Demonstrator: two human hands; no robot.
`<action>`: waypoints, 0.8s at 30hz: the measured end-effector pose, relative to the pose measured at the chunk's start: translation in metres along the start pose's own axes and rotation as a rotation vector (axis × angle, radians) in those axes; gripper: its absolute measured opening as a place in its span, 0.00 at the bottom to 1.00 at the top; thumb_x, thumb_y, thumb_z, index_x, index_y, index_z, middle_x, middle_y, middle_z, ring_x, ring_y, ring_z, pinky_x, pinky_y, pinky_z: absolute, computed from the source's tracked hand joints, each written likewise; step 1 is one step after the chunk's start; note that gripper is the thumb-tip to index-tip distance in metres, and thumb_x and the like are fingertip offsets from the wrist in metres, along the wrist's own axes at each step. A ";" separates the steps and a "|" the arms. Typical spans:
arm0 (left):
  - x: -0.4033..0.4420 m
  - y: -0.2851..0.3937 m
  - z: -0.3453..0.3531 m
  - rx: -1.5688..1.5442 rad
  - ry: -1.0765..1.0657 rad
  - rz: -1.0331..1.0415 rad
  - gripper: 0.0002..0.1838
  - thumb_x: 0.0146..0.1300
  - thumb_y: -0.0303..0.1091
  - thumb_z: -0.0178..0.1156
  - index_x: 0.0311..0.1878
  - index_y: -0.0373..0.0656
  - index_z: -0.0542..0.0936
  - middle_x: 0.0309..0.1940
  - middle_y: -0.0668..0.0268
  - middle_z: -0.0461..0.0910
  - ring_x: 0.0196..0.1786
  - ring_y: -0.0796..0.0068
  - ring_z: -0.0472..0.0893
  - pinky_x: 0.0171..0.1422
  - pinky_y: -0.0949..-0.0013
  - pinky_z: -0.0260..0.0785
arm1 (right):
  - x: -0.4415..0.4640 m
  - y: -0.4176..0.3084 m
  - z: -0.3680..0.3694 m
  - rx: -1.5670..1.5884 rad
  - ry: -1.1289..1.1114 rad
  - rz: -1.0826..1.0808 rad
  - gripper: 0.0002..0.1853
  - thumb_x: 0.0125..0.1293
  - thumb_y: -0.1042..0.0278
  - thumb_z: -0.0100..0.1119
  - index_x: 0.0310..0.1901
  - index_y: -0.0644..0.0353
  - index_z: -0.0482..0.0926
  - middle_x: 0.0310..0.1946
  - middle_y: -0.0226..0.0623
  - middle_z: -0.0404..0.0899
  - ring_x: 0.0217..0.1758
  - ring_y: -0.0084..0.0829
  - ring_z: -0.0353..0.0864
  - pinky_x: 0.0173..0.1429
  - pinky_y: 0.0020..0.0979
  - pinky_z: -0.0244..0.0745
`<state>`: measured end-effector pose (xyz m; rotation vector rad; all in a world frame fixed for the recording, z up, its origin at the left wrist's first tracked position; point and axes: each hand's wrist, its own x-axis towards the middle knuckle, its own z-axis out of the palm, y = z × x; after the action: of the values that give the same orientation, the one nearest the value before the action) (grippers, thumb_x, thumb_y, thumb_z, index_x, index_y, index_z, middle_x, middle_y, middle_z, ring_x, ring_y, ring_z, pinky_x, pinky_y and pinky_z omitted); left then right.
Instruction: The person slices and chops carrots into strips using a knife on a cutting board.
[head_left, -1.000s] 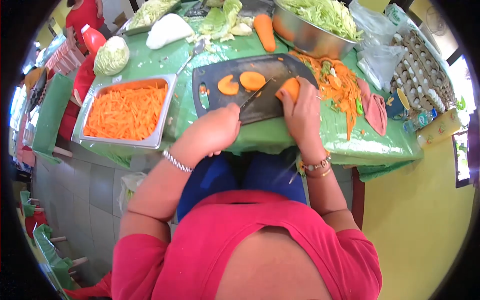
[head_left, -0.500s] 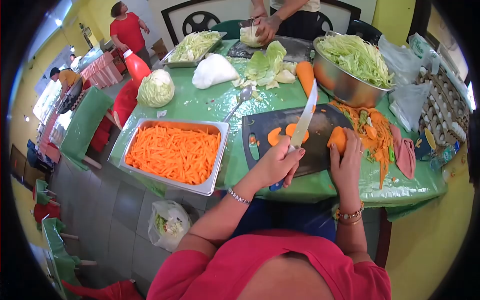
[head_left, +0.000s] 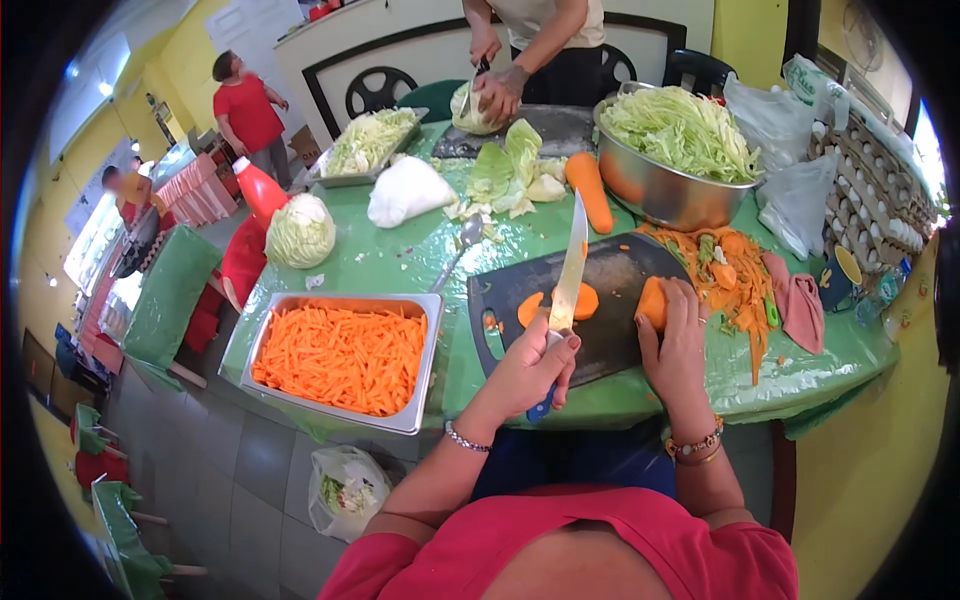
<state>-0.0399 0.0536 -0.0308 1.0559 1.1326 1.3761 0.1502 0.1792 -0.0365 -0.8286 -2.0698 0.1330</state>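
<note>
My left hand [head_left: 536, 372] is wrapped round the handle of a knife [head_left: 571, 275], whose blade points up and away from me over the black cutting board [head_left: 610, 340]. Cut carrot slices [head_left: 577, 302] lie on the board behind the blade. At the board's right side my right hand [head_left: 674, 345] grips a thick carrot piece [head_left: 652, 302], fingers curled over it. To the left stands a metal tray [head_left: 432, 362] filled with carrot sticks [head_left: 340, 358]. A whole carrot [head_left: 588, 192] lies beyond the board.
Carrot peelings [head_left: 735, 290] and a pink cloth [head_left: 795, 305] lie right of the board. Behind are a steel bowl [head_left: 660, 195] of shredded cabbage, a cabbage head [head_left: 300, 231] and egg trays [head_left: 865, 200]. Across the table, another person's hand [head_left: 500, 95] holds cabbage.
The camera view has shifted, so the table appears slightly lower and further left. Both hands keep their holds on knife and carrot piece. Across the table, the other person's knife now shows at the cabbage.
</note>
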 end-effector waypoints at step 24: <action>0.000 -0.004 0.001 0.021 0.000 0.036 0.13 0.80 0.41 0.51 0.52 0.41 0.64 0.22 0.68 0.71 0.18 0.78 0.74 0.22 0.72 0.68 | -0.004 -0.004 -0.006 0.033 -0.011 -0.016 0.30 0.61 0.72 0.67 0.65 0.64 0.68 0.64 0.54 0.68 0.62 0.58 0.67 0.67 0.51 0.64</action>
<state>-0.0389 0.0542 -0.0342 1.0958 1.1351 1.3960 0.1543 0.1727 -0.0339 -0.7924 -2.0781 0.1631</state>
